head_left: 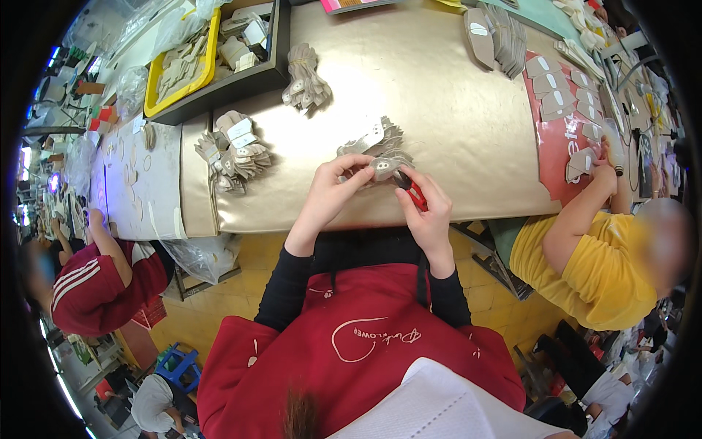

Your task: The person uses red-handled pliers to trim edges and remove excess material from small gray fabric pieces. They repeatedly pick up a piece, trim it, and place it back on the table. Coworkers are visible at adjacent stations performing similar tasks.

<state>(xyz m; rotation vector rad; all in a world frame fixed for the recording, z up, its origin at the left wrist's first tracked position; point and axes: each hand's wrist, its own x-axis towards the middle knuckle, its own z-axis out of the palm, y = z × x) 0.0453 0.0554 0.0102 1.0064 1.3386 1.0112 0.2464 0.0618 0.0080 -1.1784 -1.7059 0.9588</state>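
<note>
Between the fingertips of my left hand (330, 192) is a small grey cut piece (383, 169) with a pale oval mark on it. My right hand (431, 212) is wrapped round a pair of red-handled snips (417, 196), their dark end against the right edge of the piece. Just beyond my fingers lies a fanned pile of similar grey pieces (391, 134), partly hidden by the hands. Farther left rest a spread bundle of grey pieces (238, 157) and a narrower bundle (306, 82).
A black box (219, 93) with a yellow tray (155, 94) of cut pieces stands far left on the gold-covered table (307, 197). At far right are stacked grey pieces (504, 40) and a red sheet (545, 157). Co-workers sit on both sides, one in yellow (599, 256), one in dark red (91, 289).
</note>
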